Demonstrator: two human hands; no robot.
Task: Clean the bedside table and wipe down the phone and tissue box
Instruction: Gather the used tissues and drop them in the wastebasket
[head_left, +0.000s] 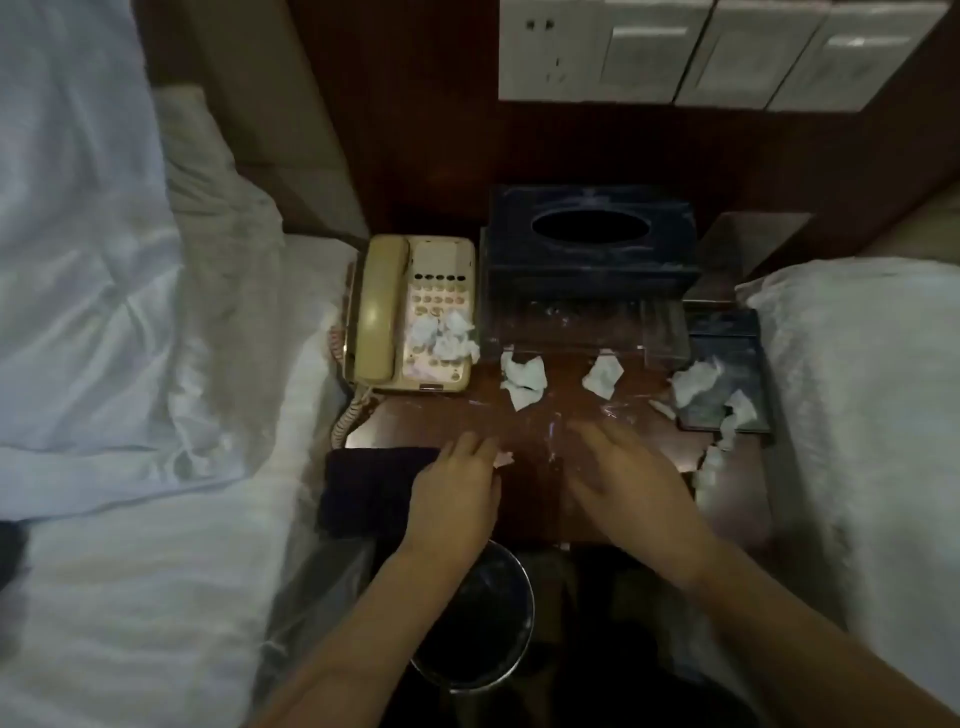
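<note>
white bedding (104, 312) on the left, another white bed edge (857, 389) on the right. wall panel of white switches and sockets (701, 52) up top. round bin with dark liner (475, 618) on the floor below the table front.

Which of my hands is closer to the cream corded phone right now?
Left. Your left hand is just below the cream corded phone, near the table's front edge; your right hand sits farther right, below the crumpled white tissues.

Phone (415, 312) left on table (415, 421), tissue box (589, 236) right of it, paper scraps (523, 378) in front
</note>
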